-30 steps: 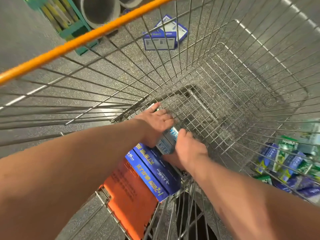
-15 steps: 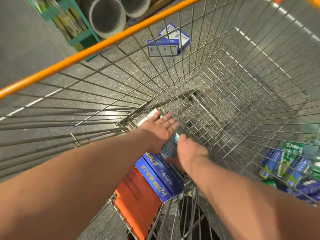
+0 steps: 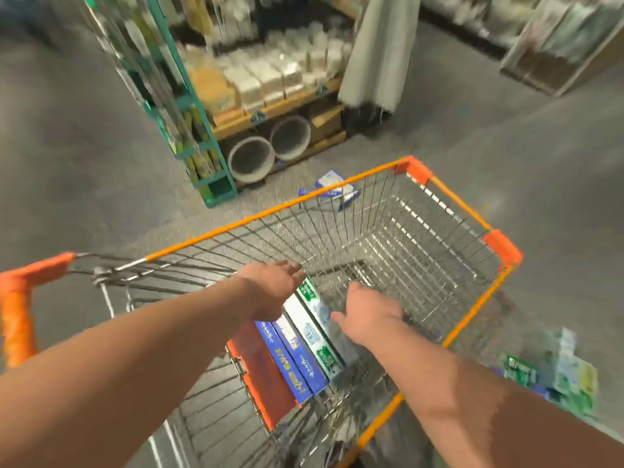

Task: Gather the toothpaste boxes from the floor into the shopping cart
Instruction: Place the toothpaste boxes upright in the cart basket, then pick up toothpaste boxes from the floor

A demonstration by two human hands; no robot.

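The wire shopping cart (image 3: 449,211) with an orange rim fills the middle of the view. Several toothpaste boxes stand side by side in its near end: blue ones (image 3: 290,356) and a white-and-green one (image 3: 315,329), against an orange flap (image 3: 260,373). My left hand (image 3: 273,285) hovers over them with fingers straight, holding nothing. My right hand (image 3: 368,312) hangs beside them with loose fingers, also holding nothing. Blue-and-white boxes (image 3: 332,194) lie on the floor beyond the cart's far side. More green and blue boxes (image 3: 557,376) lie on the floor at the right.
The cart's orange handle (image 3: 17,315) is at the left. A green rack (image 3: 189,136) and a wooden shelf (image 3: 277,106) with two grey pipes (image 3: 251,158) stand ahead. A pale curtain-like cloth (image 3: 378,52) hangs behind them. Grey floor surrounds the cart.
Both hands have let go of the box and lifted out of the cart's bottom. The camera has risen and pulled back, so the whole cart and the shelves show.
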